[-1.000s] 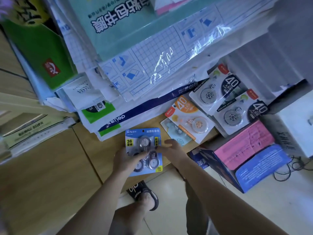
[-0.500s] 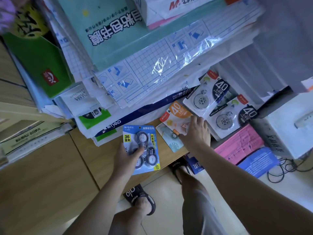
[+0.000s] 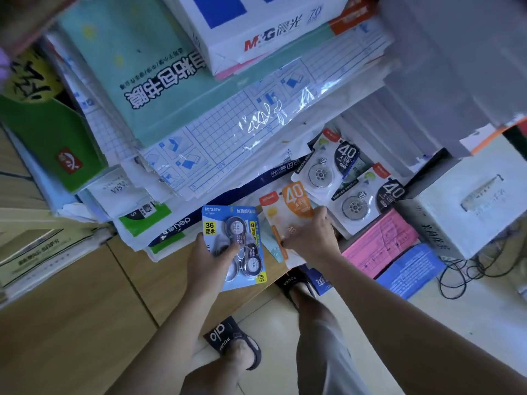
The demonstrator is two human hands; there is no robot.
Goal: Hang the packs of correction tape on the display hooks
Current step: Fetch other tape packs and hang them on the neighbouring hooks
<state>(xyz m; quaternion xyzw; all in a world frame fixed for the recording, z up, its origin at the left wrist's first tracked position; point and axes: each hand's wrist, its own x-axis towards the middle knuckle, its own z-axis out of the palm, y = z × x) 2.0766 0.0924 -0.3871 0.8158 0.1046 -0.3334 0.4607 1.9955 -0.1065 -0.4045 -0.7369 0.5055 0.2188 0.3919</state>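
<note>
Head-camera view is looking steeply down, and nearest the lens two bare forearms are reaching forward over a pale tiled floor, with a black strapped sandal [image 3: 232,342] showing below them. Just beyond, the left hand [image 3: 209,256] is gripping a blue card blister pack of three round correction tapes [image 3: 236,243], thumb curled across its front, holding it over the edge of a light wooden counter [image 3: 171,277]. Beside it, the right hand [image 3: 309,238] is closing its fingers on an orange-and-white card pack marked 40 [image 3: 288,212], which is lying flat on the counter, partly overlapping a pale teal pack [image 3: 271,246] beneath.

The orange pack's long axis is running away from the person and slightly leftward, its far end pointing toward the stacked paper; the right hand is gripping the near right edge, so this hand looks the natural one to lift it. Whether the pack has left the surface I cannot tell.

Farther right, two white-and-black packs marked 40 [image 3: 330,163] are lying side by side, touching, next to a pink paper bundle [image 3: 382,240]. Behind everything, a gridded clear plastic sheet [image 3: 228,132] and a white ream of M&G paper [image 3: 256,32] are piling up. No display hooks are showing anywhere, so hanging probably calls for turning elsewhere first.
</note>
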